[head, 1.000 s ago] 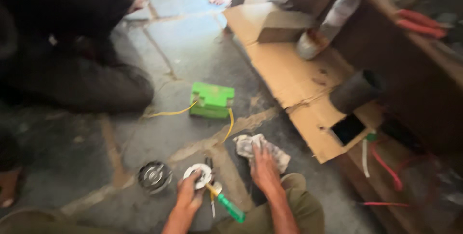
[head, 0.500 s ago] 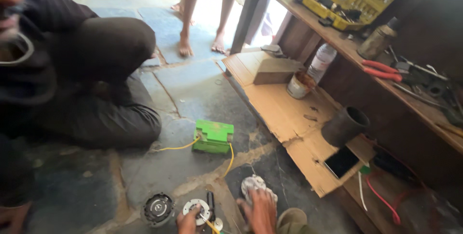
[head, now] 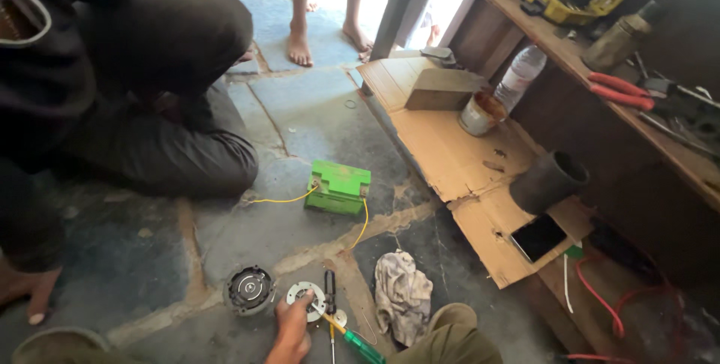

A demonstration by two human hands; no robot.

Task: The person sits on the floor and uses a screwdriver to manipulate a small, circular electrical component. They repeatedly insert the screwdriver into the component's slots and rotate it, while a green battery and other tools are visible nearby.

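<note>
My left hand point(head: 289, 329) shows at the bottom edge, fingertips pinching the rim of a round white disc point(head: 303, 294) that lies on the stone floor. Left of the disc is a black round motor part point(head: 248, 289). To its right lie a small black tool point(head: 328, 283) and a green-handled screwdriver point(head: 361, 344). A crumpled grey rag point(head: 403, 294) lies farther right, by my knee. A green box point(head: 339, 186) with yellow wires sits ahead. My right hand is out of view.
A seated person in dark clothes point(head: 150, 94) fills the left. Bare feet point(head: 300, 49) stand at the back. A cardboard sheet point(head: 450, 154) on the right carries a black cylinder point(head: 550, 180), phone point(head: 538, 236), tin can point(head: 480, 113) and bottle point(head: 521, 75). A wooden shelf point(head: 600, 64) holds red pliers point(head: 622, 92).
The view has tilted up and pulled back. My right hand, which lay on the rag, has left the frame. My left hand stays at the white disc.
</note>
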